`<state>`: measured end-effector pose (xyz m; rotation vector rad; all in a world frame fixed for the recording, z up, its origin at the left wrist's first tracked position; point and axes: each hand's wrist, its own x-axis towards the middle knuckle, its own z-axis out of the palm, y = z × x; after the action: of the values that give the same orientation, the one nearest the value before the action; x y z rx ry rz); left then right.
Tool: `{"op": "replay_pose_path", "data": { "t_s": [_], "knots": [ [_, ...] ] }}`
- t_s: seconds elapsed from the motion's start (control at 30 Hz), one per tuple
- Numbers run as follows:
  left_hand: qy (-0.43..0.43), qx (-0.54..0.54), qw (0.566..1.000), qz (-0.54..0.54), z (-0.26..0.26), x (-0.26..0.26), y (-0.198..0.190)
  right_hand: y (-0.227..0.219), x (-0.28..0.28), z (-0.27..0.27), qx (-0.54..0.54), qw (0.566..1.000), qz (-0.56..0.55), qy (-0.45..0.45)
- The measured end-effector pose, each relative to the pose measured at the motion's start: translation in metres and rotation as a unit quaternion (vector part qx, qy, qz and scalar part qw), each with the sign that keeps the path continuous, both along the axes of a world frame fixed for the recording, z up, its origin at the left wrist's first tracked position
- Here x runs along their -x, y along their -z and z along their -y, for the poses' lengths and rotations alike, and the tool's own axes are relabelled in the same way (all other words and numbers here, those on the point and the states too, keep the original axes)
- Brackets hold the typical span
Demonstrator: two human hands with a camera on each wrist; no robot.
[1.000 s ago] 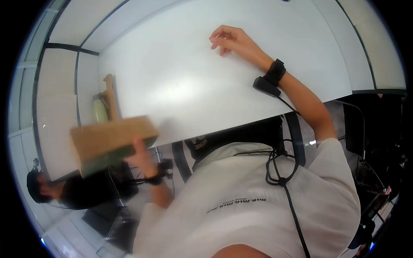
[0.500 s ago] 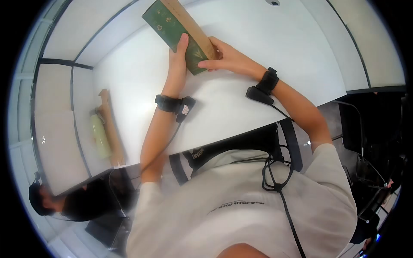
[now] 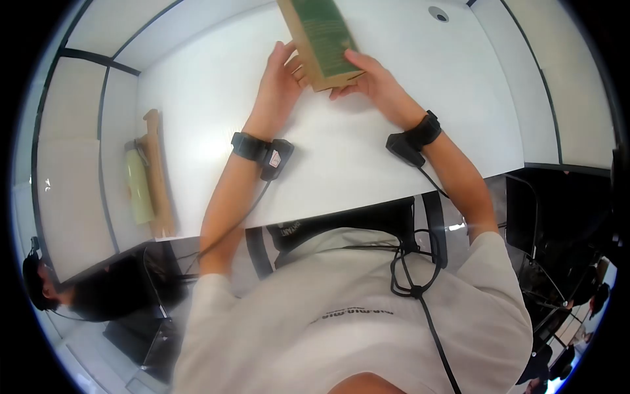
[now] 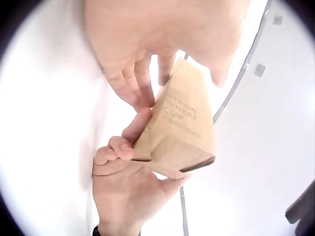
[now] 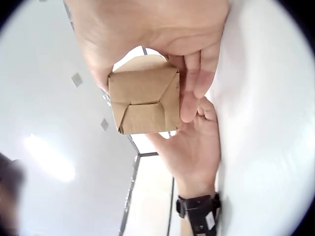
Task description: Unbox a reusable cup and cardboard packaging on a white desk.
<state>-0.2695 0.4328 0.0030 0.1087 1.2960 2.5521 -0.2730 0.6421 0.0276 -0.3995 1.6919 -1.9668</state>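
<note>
A brown cardboard box (image 3: 326, 39) with a green printed face is held above the white table, its upper end cut off by the head view's edge. The right hand (image 3: 382, 88) grips its near end, thumb on the green face and fingers behind. Beside the box's left edge is the left hand (image 3: 279, 85), its fingers loosely bent close to the side and its thumb apart from it. Lettering reading "STRAW WHEAT CUP" shows on the box (image 4: 184, 118) in the left wrist view. The folded end of the box (image 5: 145, 103) faces the right wrist camera.
A pale green bottle (image 3: 138, 184) and a long brown wooden or cardboard piece (image 3: 157, 177) lie at the table's left edge. Low white partitions (image 3: 72, 157) border the table (image 3: 216, 131). A round cable hole (image 3: 438, 14) is at the back right. Another person (image 3: 98, 289) sits at lower left.
The left hand brought the box from the lower left up to the middle, where the right hand took hold. Since then the box has turned, and the left hand has loosened from it.
</note>
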Motion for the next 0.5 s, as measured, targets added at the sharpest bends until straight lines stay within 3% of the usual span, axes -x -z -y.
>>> {"op": "replay_pose_path", "data": {
  "t_s": [0.13,0.3,0.4,0.5],
  "knots": [
    [0.033,0.036,0.997,-0.052,0.002,0.002,0.004,-0.007,0.001,-0.005,0.102,0.991,0.083,0.025],
    [0.036,0.057,0.996,-0.057,0.003,0.001,0.004,0.001,0.007,-0.008,0.162,0.981,0.096,0.038],
    [-0.002,0.025,0.999,-0.021,0.001,-0.001,0.001,0.012,0.01,-0.002,0.085,0.993,0.044,0.068],
    [-0.053,0.076,0.993,-0.075,-0.001,0.002,0.006,0.01,0.004,0.002,0.02,0.989,-0.064,0.129]
  ]
}}
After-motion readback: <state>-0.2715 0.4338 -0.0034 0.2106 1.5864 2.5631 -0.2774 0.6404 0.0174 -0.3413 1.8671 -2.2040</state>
